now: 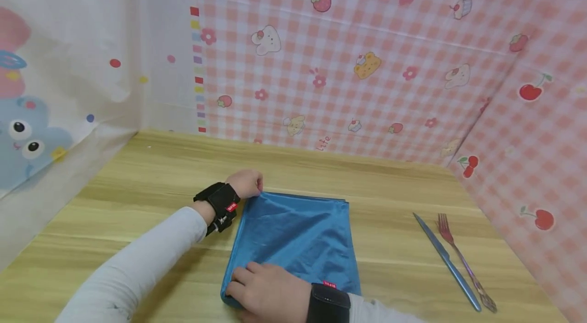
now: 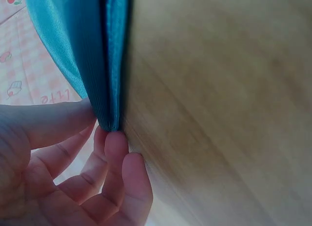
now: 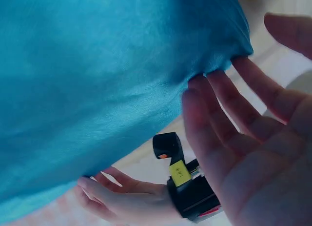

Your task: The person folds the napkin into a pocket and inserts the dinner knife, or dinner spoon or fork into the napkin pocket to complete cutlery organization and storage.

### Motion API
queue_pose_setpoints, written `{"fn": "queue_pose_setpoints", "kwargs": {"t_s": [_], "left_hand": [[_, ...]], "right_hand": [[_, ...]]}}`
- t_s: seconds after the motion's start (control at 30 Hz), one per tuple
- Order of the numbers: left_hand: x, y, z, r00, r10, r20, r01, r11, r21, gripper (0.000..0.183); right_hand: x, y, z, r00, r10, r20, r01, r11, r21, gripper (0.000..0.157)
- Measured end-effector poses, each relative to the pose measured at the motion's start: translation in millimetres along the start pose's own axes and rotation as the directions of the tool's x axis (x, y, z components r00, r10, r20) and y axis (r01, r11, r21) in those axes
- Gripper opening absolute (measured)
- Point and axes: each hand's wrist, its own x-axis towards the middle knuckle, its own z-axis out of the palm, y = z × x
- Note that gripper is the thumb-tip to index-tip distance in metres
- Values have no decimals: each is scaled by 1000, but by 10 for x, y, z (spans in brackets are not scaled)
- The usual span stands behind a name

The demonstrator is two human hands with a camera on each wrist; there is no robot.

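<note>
A folded blue satiny cloth (image 1: 298, 231) lies on the wooden table in front of me, its layers showing along the left and far edges. My left hand (image 1: 246, 183) pinches its far left corner. In the left wrist view, thumb and fingertips meet on the stacked layers of the cloth (image 2: 78, 45). My right hand (image 1: 275, 292) is at the near left corner. Seen from the right wrist, its fingertips touch the edge of the cloth (image 3: 97, 79), with the thumb (image 3: 290, 33) held apart from them.
To the right of the cloth lie a knife (image 1: 460, 280) and a fork (image 1: 463, 259), side by side and slanting. A pink checked sheet (image 1: 335, 68) rises behind the table and along its right side. A white printed sheet (image 1: 73, 83) hangs at the left.
</note>
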Motion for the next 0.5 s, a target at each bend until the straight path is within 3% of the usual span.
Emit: {"fn": "queue_pose_setpoints", "kwargs": {"t_s": [0.13,0.27,0.33,0.43,0.5], "left_hand": [[66,-50,46,999,-11,30,12,999,-44,4],[48,-1,81,1000,-3,-5,3,1000,28,3],[-17,104,109,998,32,-61,-24,992,127,3],[-184,367,155,976,145,-162,-97,957,273,3],[-345,584,188,958,236,-164,-178,934,310,6]], "right_hand": [[24,-41,50,1000,7,7,-7,999,-51,26],[-116,22,56,999,-10,42,7,998,54,33],[-303,90,32,998,-1,58,-6,991,133,34],[-698,217,3,996,74,54,-85,972,218,29],[-985,299,-3,987,151,45,-158,957,245,24]]}}
